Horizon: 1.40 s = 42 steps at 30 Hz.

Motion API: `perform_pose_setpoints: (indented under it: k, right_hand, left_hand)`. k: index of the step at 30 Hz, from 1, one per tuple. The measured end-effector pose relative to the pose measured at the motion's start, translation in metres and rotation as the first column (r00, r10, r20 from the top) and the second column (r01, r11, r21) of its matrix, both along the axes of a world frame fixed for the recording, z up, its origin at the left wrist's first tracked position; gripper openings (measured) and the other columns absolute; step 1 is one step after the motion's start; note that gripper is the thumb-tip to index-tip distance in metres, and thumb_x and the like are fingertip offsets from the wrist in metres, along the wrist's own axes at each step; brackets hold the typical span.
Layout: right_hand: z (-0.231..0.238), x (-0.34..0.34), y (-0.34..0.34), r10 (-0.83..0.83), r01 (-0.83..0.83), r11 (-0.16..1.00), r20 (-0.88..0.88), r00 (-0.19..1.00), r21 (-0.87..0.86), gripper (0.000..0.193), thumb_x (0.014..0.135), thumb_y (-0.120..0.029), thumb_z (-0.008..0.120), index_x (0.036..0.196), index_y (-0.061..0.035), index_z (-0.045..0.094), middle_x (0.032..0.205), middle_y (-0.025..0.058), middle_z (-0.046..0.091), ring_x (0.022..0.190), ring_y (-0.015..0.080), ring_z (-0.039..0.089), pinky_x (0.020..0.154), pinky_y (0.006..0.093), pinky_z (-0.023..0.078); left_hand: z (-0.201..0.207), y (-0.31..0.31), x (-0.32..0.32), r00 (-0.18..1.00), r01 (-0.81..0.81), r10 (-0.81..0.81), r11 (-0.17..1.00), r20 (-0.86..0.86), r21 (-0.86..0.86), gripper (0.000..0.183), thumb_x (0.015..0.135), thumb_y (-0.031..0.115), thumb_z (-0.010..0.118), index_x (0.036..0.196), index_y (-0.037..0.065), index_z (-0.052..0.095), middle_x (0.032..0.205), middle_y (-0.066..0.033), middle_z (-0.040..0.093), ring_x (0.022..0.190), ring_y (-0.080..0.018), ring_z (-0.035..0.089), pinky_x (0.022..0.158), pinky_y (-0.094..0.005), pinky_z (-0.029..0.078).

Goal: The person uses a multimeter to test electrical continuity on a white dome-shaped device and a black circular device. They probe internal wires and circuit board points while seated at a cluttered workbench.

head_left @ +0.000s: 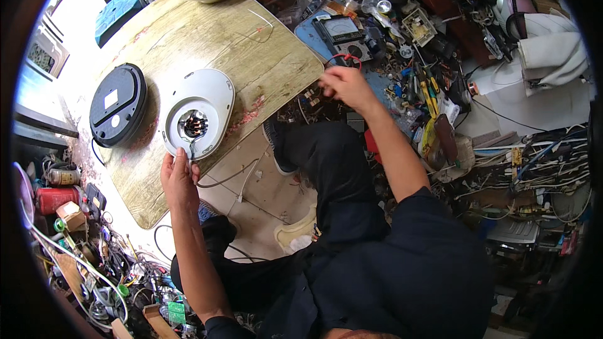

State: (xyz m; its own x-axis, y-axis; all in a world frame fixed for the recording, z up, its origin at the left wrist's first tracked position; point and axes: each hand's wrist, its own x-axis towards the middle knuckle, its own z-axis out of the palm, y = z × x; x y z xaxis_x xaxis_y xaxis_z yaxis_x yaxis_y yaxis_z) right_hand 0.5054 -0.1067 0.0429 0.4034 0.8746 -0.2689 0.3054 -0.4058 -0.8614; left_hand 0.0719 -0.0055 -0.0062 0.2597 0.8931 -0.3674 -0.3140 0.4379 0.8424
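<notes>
A person's bare left hand (179,177) works at the near edge of a wooden counter (223,31); its grip is pinched nearly closed on the near rim of a pale oval housing (217,88), which lies on the counter, its round recess facing up and showing coppery parts (193,124); thin wires (191,146) run out by the thumb, and whether they are caught too, I cannot tell; the right hand (344,88) is lifted at the counter's right corner, fingers curled and blurred, near a red lead (347,58) and a meter (341,30); whether its grip has hold of anything, I cannot tell; to do this well, I would judge, the left should steady the housing by its rim without tugging the wires; the black disc-shaped base (119,116), apart on the left, is best left undisturbed.
</notes>
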Motion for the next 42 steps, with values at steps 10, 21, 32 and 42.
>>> perform_pose_setpoints:
  k: [10,21,32,42]
  right_hand:
    - [-0.153,0.049,-0.079,-0.45,0.425,0.893,-0.296,0.842,-0.148,0.066,0.103,-0.023,0.068,0.157,0.0006,0.041,0.132,0.0118,0.067,0.101,0.0169,0.07,0.075,0.0317,0.058]
    - [-0.2,0.029,-0.061,-0.48,0.554,0.75,-0.279,0.831,0.361,0.028,0.112,-0.027,0.051,0.119,-0.0014,0.062,0.098,0.0098,0.073,0.089,0.0152,0.068,0.085,0.0299,0.053]
    - [0.081,-0.015,-0.032,-0.149,0.297,0.786,-0.299,0.942,0.542,0.033,0.111,-0.023,0.055,0.132,0.0004,0.064,0.077,0.0003,0.058,0.056,0.004,0.042,0.05,0.0225,0.038]
    - [0.14,-0.197,0.027,0.469,-0.057,0.828,-0.634,0.615,0.557,0.05,0.111,-0.017,0.049,0.155,0.0027,0.035,0.093,0.013,0.07,0.057,0.0104,0.059,0.059,0.0278,0.055]
  left_hand:
    - [-0.007,0.02,-0.001,0.986,0.027,-0.03,0.999,-0.165,-0.022,0.021,0.109,0.023,0.059,0.123,0.008,0.057,0.081,0.0003,0.065,0.058,-0.0085,0.06,0.048,-0.02,0.044]
    - [0.003,0.014,-0.002,0.908,0.063,0.035,0.974,-0.418,0.22,0.058,0.106,0.018,0.064,0.153,-0.002,0.037,0.115,-0.0145,0.065,0.079,-0.0123,0.067,0.062,-0.0241,0.054]
    - [0.005,0.015,-0.006,0.823,0.187,0.0,0.945,-0.569,0.27,0.069,0.104,0.018,0.068,0.158,-0.004,0.031,0.134,-0.0177,0.06,0.083,-0.011,0.065,0.062,-0.0222,0.053]
    - [0.042,-0.015,0.009,0.789,0.295,0.331,0.536,-0.518,0.791,0.037,0.098,0.023,0.07,0.125,-0.001,0.063,0.118,-0.0153,0.066,0.09,-0.0236,0.067,0.08,-0.0388,0.055]
